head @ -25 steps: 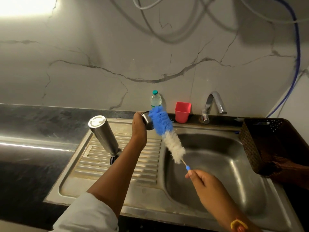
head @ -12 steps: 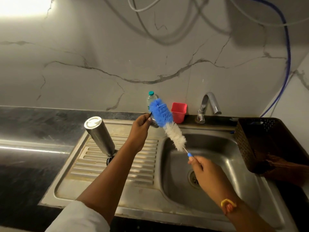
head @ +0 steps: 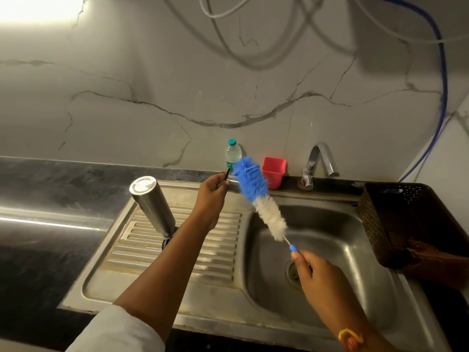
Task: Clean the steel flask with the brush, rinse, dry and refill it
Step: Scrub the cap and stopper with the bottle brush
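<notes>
Brush [head: 251, 185] should be light, whippy; my right grip [head: 314, 275] pinches its handle tip, left grip [head: 212, 193] pinches, perhaps, a steel cap [head: 233, 183].

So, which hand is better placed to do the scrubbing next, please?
Likely the right hand: it grips the brush by its handle, bristles at the steel piece the left hand holds.

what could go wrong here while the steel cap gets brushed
1. The steel flask stands inverted on its narrow end on the ribbed drainboard, close to the left forearm; a nudge could topple it.
2. The right hand holds the brush only at its handle tip, so it may slip or wobble.
</notes>
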The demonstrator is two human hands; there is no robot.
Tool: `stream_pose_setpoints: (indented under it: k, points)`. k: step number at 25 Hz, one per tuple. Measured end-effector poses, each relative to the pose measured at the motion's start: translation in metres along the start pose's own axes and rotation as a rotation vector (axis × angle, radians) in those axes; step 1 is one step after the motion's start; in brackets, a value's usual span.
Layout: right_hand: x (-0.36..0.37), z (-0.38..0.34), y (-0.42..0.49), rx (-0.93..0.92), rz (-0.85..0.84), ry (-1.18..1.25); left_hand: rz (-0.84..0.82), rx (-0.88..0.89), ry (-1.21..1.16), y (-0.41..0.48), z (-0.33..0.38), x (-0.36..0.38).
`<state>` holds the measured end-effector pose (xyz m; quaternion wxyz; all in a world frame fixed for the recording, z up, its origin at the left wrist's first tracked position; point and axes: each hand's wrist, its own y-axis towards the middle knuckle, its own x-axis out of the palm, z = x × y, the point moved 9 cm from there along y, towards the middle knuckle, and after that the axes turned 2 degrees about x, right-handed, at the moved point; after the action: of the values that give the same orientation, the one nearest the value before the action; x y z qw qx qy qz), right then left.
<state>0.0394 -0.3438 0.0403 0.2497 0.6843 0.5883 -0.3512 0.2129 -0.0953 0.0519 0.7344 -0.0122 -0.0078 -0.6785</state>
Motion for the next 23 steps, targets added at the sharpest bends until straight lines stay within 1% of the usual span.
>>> stream_pose_setpoints:
  k: [1,4,5,9,13,17,19,23]
  points:
    - [0.0,-0.002,0.0,-0.003,0.001,0.006,0.002,-0.006,0.006,-0.002,0.0,0.003]
    - [-0.004,-0.011,0.015,-0.005,0.04,-0.003,-0.096,-0.017,-0.018,-0.015,-0.002,0.03]
    - [-0.005,-0.011,0.018,-0.004,0.053,-0.006,-0.102,-0.013,-0.039,-0.016,0.001,0.032]
    - [0.001,0.001,0.002,-0.002,0.004,-0.023,-0.034,-0.051,-0.203,-0.008,0.009,0.016]
    - [-0.01,-0.011,0.024,-0.025,0.038,-0.017,-0.084,-0.092,-0.127,-0.019,0.004,0.031]
    - [-0.013,0.003,0.013,-0.03,0.029,-0.044,-0.019,-0.092,-0.167,-0.009,0.007,0.006]
    - [-0.012,0.006,0.002,-0.025,0.012,-0.019,-0.001,-0.101,-0.144,-0.005,0.007,-0.003]
    - [-0.011,-0.008,0.019,-0.044,0.039,-0.024,-0.105,-0.178,-0.088,-0.009,-0.001,0.012]
